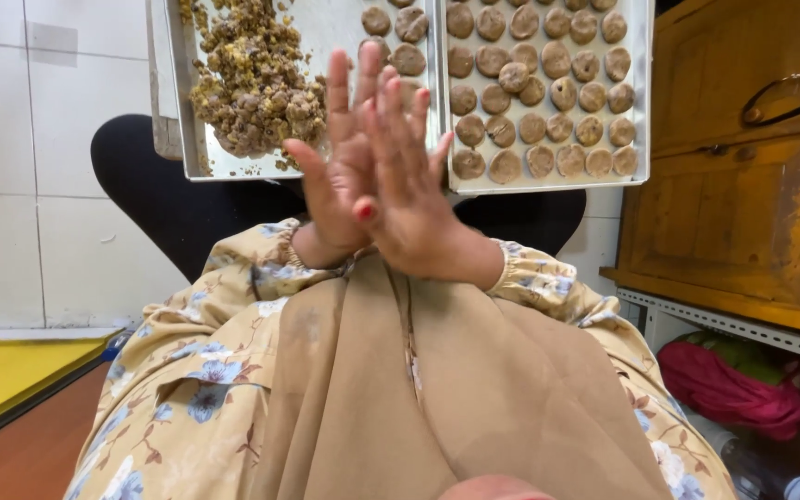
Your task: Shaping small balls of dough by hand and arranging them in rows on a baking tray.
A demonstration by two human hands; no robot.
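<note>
My left hand [333,176] and my right hand [409,190] are pressed palm to palm in front of me, fingers stretched upward and slightly spread. The right hand lies in front, with red-painted nails. Whatever may be between the palms is hidden. Just beyond the fingertips lie two metal trays side by side. The left tray [233,173] carries a heap of crumbly brown-yellow mixture [252,88] and a few round pieces [407,57]. The right tray [548,184] is filled with several rows of flattened round dough pieces [539,83].
A yellow-brown wooden cabinet [743,213] stands at the right on a metal shelf rail [724,324], with a pink-red bundle [733,384] beneath it. A black rounded seat [164,199] is under the trays. White tiles [11,185] and a yellow mat [2,370] lie at the left.
</note>
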